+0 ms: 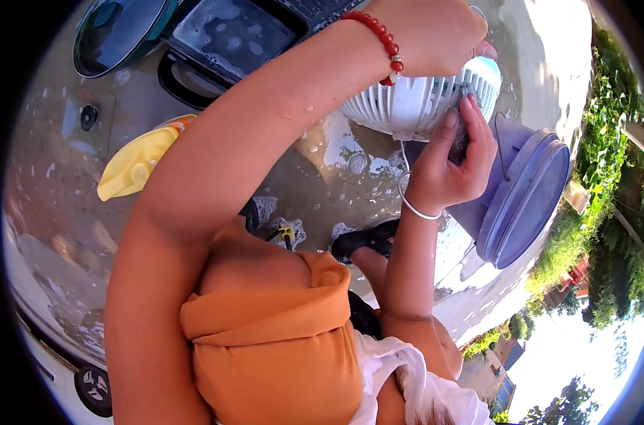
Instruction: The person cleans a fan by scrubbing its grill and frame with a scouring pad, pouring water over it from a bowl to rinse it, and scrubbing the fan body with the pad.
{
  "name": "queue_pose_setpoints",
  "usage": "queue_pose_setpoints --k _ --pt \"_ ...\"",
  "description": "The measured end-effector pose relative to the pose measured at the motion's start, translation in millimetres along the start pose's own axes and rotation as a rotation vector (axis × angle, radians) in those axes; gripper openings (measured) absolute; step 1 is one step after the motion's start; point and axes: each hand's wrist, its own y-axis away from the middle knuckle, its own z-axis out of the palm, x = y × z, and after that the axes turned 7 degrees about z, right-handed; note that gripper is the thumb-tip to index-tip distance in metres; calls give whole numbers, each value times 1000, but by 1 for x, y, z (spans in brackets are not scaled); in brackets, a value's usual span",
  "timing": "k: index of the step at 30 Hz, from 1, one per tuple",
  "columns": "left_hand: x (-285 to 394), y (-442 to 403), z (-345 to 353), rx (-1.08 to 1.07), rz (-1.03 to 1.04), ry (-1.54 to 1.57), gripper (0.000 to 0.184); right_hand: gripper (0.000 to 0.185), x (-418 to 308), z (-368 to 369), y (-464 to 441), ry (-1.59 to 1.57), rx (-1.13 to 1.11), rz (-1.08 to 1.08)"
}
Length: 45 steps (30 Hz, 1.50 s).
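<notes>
My left hand point(435, 35), with red beads at its wrist, is closed at the top edge of a white slatted housing point(407, 106); its fingertips are mostly hidden. Below and to its right, my right hand point(453, 166), wearing a white bangle, pinches a dark grey scrubber point(459, 145) between thumb and fingers. The scrubber's upper end touches the slats. A white cord hangs beneath the housing. Just right of my right hand a purple-grey bucket point(524, 195) lies tilted.
A dark tray of soapy water point(233, 35) and a glass lid point(116, 35) are at the upper left. Below them are a yellow plastic piece point(139, 161) and a drain point(88, 117). My sandalled foot point(364, 241) is on wet, foamy concrete. Plants line the right side.
</notes>
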Motion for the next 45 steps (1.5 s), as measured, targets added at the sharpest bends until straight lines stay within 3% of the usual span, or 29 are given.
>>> queue_pose_setpoints --k 4,8,11,13,18,26,32,34,40,45 --pt "0 0 9 -25 80 6 35 23 0 -14 18 65 -17 65" --pt "1 2 5 -3 107 21 32 22 3 5 -15 8 -5 -5" --pt "3 0 2 28 87 21 32 22 4 11 -21 22 7 -21" --pt "3 -2 1 -94 30 -7 32 22 4 3 -7 18 6 -17" --pt "1 2 8 -12 70 8 33 22 0 -21 16 78 -64 22" --pt "1 -2 7 -21 46 -31 30 17 2 11 -31 -2 7 -43" --pt "3 -2 2 11 56 19 31 23 12 -23 26 51 -31 11" --pt "-1 -3 10 21 72 0 32 16 5 -31 28 80 -113 99" --pt "0 0 9 79 67 -13 32 19 8 12 -22 -31 25 -122" --pt "2 -3 0 17 39 54 34 21 11 18 -22 -27 49 -115"
